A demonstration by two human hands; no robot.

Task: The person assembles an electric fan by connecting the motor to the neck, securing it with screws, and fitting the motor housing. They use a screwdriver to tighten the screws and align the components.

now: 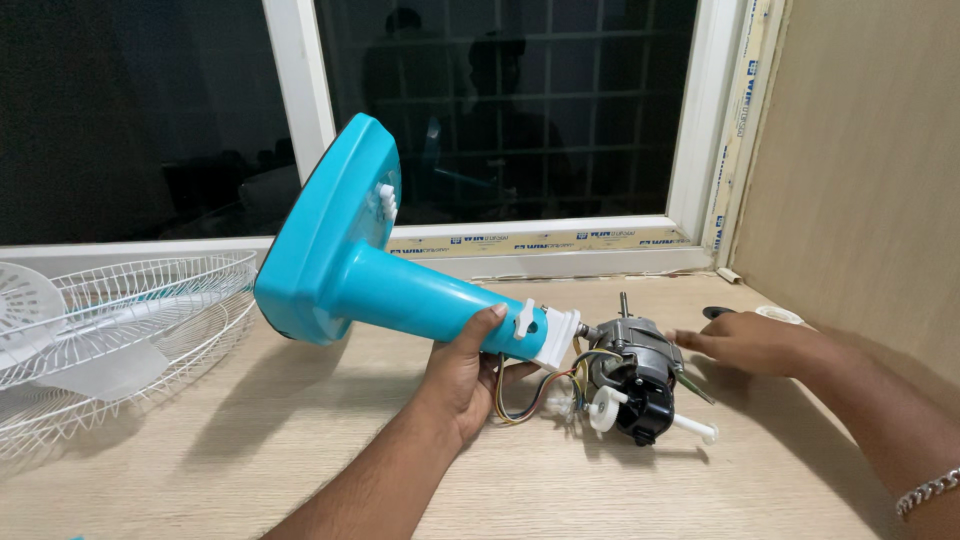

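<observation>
The neck of a turquoise fan stand (400, 290) is clamped in the left hand (465, 375) above the wooden table (250, 450). The bare motor (630, 375) is touched by the right hand (755, 342), fingers flat and together. A white wire grille (120, 330) is seen farther left, below the window (500, 110).

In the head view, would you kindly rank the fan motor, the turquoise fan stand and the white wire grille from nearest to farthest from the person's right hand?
From the right hand:
1. Fan motor, just beside its fingertips.
2. Turquoise fan stand, centre, gripped by the left hand.
3. White wire grille, far left on the table.
</observation>
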